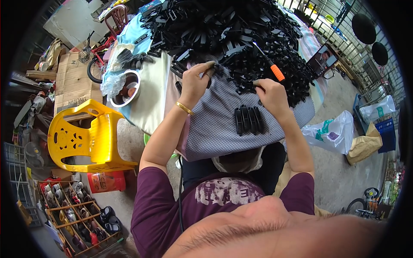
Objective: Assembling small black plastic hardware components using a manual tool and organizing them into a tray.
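My left hand [195,81] is closed in a pinch at the near edge of a heap of black plastic parts [206,26]. A dark piece shows just under its fingers, most likely a black plastic part. My right hand [273,96] has its thumb and fingertips drawn together beside a pile of smaller black pieces [284,51]; what they hold, if anything, is too small to make out. Between my forearms, several long black plastic parts [248,120] lie side by side on the patterned grey cloth [211,129]. A screwdriver with an orange handle [277,73] rests on the small pieces.
At the table's right edge a phone [322,59] stands propped. A white bowl [129,90] and dark gloves [129,59] sit on the left. A yellow plastic chair [86,137], red bucket [106,182] and shoe rack [77,215] stand left; plastic bags [333,133] lie right.
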Demonstrator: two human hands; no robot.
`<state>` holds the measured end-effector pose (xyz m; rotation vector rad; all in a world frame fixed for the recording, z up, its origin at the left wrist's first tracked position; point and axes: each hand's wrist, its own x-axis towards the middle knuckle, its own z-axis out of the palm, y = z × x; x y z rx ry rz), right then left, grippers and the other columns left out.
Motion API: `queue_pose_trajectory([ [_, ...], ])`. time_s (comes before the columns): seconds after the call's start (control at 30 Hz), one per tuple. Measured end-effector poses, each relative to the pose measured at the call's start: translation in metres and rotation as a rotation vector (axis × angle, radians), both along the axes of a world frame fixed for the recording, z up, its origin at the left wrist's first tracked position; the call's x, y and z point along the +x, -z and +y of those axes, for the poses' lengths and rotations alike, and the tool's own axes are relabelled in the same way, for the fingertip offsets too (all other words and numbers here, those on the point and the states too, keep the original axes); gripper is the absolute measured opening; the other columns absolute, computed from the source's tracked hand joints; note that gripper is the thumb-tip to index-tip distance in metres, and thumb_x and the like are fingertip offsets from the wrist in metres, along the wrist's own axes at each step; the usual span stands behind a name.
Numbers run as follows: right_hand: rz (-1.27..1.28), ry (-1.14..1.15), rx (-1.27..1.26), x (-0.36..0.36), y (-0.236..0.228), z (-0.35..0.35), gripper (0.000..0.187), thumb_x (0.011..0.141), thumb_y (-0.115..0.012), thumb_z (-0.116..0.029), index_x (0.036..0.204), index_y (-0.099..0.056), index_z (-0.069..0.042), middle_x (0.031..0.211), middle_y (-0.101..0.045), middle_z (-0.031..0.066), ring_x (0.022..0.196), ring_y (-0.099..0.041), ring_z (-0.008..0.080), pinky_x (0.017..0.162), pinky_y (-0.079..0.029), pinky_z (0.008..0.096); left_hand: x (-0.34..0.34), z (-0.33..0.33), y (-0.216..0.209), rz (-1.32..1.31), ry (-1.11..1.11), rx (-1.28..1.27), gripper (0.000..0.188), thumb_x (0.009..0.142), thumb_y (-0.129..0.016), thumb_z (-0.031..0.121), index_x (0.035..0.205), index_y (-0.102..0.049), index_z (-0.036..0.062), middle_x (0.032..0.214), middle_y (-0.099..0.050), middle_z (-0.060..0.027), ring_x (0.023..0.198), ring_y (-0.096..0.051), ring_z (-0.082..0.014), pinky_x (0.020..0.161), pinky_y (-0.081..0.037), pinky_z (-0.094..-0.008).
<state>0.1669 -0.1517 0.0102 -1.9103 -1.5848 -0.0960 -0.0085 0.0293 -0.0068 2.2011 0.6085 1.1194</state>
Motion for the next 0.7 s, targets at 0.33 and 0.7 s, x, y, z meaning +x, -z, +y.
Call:
queue_pose_trajectory([
  [0.33, 0.198, -0.191, 0.286, -0.031, -0.024, 0.046, 0.021, 0.08, -0.061, 0.002, 0.1, -0.065, 0.002, 0.082, -0.061, 0.0077, 0.07, -0.059, 0.0129, 0.059, -0.046, 0.0255, -0.001, -0.001, -0.003, -0.3, 0.431, -1.011, 0.025, 0.093, -0.05, 0.009, 0.115, -0.051, -0.002, 0.093, -0.061, -0.0063, 0.08, -0.064, -0.0156, 0.077, -0.054, -0.0277],
  [0.7, -0.008, -0.437, 0.377, -0.028, -0.02, 0.053, 0.018, 0.078, -0.064, -0.002, 0.095, -0.062, 0.003, 0.098, -0.065, 0.0124, 0.083, -0.065, 0.017, 0.072, -0.053, 0.0267, -0.009, -0.011, -0.015, -0.218, 0.635, -1.251, 0.038, 0.093, -0.039, 0.006, 0.132, -0.04, 0.0073, 0.092, -0.062, -0.0134, 0.064, -0.062, -0.0168, 0.059, -0.055, -0.0305],
])
